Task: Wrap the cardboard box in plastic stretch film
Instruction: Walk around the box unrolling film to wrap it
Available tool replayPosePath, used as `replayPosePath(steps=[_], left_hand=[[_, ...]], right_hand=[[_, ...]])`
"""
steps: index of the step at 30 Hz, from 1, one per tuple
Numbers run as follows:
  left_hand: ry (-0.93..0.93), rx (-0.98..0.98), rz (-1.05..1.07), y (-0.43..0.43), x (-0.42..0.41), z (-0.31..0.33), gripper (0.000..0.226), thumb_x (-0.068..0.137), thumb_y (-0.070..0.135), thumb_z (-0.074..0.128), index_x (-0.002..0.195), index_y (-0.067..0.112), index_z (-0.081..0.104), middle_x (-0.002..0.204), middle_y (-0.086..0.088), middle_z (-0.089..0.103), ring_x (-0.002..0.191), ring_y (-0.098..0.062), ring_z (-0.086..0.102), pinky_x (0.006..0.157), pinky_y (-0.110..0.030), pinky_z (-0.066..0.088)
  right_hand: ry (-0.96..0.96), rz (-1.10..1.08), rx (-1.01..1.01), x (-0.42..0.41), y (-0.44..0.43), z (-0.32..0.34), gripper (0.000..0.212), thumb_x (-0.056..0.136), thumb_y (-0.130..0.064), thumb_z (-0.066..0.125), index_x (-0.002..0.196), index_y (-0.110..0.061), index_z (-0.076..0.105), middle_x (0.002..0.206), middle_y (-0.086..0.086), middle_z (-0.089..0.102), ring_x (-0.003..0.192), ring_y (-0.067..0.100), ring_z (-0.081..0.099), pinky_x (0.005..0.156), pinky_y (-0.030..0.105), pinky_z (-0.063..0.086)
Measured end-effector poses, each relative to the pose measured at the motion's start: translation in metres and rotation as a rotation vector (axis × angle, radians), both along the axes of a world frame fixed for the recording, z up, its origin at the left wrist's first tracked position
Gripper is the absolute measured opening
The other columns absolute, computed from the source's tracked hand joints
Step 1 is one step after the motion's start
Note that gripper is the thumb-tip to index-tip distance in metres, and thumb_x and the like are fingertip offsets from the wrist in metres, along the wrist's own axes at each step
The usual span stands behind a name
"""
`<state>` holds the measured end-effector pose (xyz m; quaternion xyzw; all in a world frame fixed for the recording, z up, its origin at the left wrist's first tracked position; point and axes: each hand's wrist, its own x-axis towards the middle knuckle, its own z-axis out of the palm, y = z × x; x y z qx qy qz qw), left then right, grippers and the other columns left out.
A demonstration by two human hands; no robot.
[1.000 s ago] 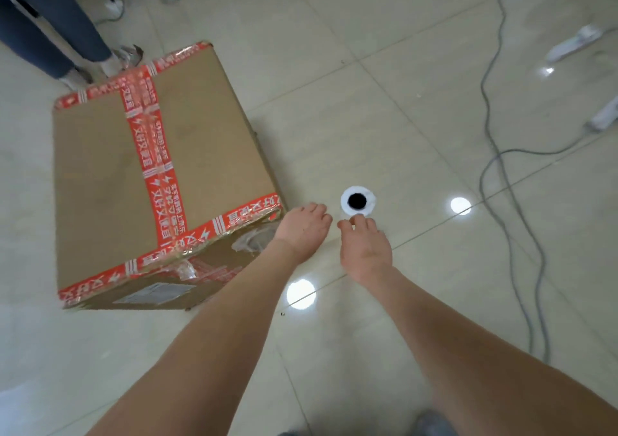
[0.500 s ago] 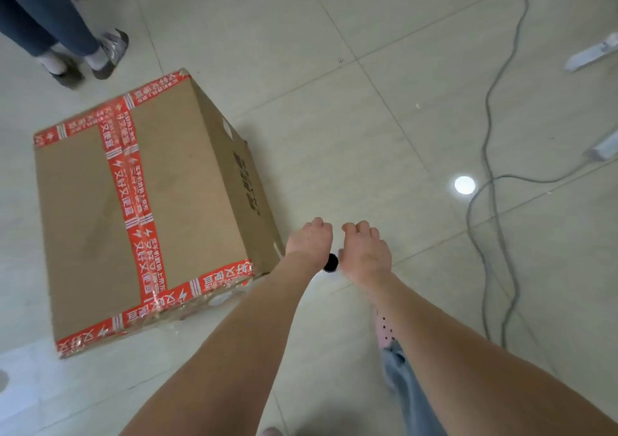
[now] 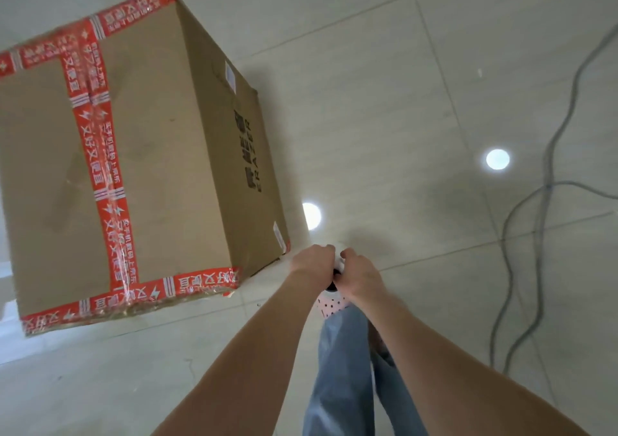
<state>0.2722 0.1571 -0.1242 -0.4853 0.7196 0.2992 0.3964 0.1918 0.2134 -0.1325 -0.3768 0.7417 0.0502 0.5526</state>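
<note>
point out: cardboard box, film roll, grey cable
cardboard box (image 3: 157, 168): head view, bare brown top face right of the red tape.
film roll (image 3: 341, 263): head view, white end showing between the two hands; mostly hidden.
grey cable (image 3: 548, 168): head view, strand on the floor at right.

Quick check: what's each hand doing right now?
Left hand: closed on the film roll, beside the box corner.
Right hand: closed on the same roll, from the other side.
</note>
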Motion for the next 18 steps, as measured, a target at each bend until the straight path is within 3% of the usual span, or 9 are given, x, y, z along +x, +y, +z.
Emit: replayPosePath(steps=[3, 6, 13, 18], left_hand=[[0.013, 0.013, -0.005, -0.005, 0.002, -0.009, 0.028, 0.086, 0.014, 0.051, 0.114, 0.017, 0.055, 0.112, -0.008, 0.059, 0.104, -0.027, 0.058, 0.068, -0.032, 0.04], [0.042, -0.006, 0.0, -0.02, 0.002, -0.01, 0.016, 0.084, 0.011, 0.051, 0.098, 0.012, 0.059, 0.103, -0.009, 0.061, 0.098, -0.028, 0.061, 0.068, -0.032, 0.044], [0.134, -0.093, 0.364, -0.083, 0.003, -0.001, 0.019, 0.085, 0.012, 0.045, 0.092, 0.007, 0.062, 0.09, -0.009, 0.061, 0.08, -0.027, 0.058, 0.062, -0.03, 0.044], [0.159, -0.167, 0.701, -0.113, 0.01, -0.004, 0.021, 0.086, 0.016, 0.046, 0.09, 0.003, 0.061, 0.088, -0.014, 0.064, 0.076, -0.03, 0.06, 0.058, -0.029, 0.044]], right_hand=[[0.077, 0.058, -0.042, 0.001, -0.005, -0.009, 0.028, 0.084, -0.026, 0.056, 0.107, -0.012, 0.049, 0.102, 0.01, 0.059, 0.091, 0.031, 0.06, 0.067, 0.032, 0.043], [0.182, 0.069, -0.097, 0.0, -0.023, -0.009, 0.021, 0.085, -0.022, 0.054, 0.103, -0.013, 0.051, 0.099, 0.009, 0.057, 0.089, 0.034, 0.061, 0.063, 0.031, 0.038], [0.319, 0.193, -0.262, -0.01, -0.102, 0.002, 0.023, 0.085, -0.016, 0.051, 0.107, -0.015, 0.055, 0.105, 0.007, 0.059, 0.091, 0.032, 0.062, 0.064, 0.03, 0.036], [0.264, 0.007, -0.312, -0.009, -0.143, 0.004, 0.026, 0.083, -0.02, 0.055, 0.108, -0.019, 0.056, 0.107, 0.004, 0.057, 0.09, 0.029, 0.06, 0.064, 0.03, 0.036]])
